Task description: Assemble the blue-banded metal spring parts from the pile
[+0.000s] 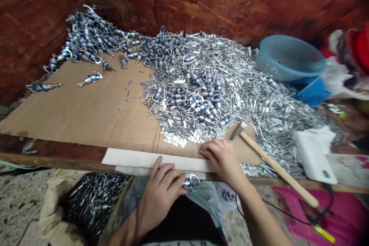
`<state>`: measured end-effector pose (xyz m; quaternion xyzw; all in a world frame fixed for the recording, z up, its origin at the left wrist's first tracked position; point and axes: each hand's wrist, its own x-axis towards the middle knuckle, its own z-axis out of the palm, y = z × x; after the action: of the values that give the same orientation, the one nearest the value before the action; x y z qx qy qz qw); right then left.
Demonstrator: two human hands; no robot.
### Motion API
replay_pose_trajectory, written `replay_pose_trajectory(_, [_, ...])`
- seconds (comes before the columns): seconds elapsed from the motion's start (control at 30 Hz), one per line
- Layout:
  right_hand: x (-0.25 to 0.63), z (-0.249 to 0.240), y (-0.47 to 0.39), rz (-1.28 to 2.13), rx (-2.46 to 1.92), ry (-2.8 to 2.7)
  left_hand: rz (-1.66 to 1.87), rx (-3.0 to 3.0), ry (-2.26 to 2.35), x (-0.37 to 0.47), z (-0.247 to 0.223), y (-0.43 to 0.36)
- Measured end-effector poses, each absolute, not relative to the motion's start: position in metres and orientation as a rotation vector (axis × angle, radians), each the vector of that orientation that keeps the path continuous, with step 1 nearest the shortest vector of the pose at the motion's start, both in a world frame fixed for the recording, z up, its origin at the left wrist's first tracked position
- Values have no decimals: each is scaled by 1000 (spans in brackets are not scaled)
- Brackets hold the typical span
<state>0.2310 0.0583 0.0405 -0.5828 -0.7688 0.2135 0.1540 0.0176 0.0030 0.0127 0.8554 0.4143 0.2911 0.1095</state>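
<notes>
Near the table's front edge, my left hand (163,190) is closed round a blue and silver metal fitting (188,181), whose curved hook sticks out to the right. My right hand (220,157) is up and to the right of it, over the cardboard (109,111), with thumb and fingers pinched on a tiny piece at the fingertips. A white strip (129,158) lies along the edge beneath both hands. Just beyond my right hand is a heap of small flat metal links (184,132), with several blue and silver fittings (201,103) on top.
A hammer (279,169) lies at the right, its handle past the edge. Behind it are a blue bowl (291,55) and a white device (313,153). More fittings (92,38) are piled at the back left. A sack (54,207) of metal parts stands below left.
</notes>
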Motion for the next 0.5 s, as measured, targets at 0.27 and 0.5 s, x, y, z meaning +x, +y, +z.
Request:
replay_pose_trajectory(0.27, [196,41,20,956,-1524,-2287,1082,2331,1190,20,8,0])
replay_pose_trajectory(0.5, [192,36,31,1030,-1636,-2141,1069,2430,1094,20,8,-4])
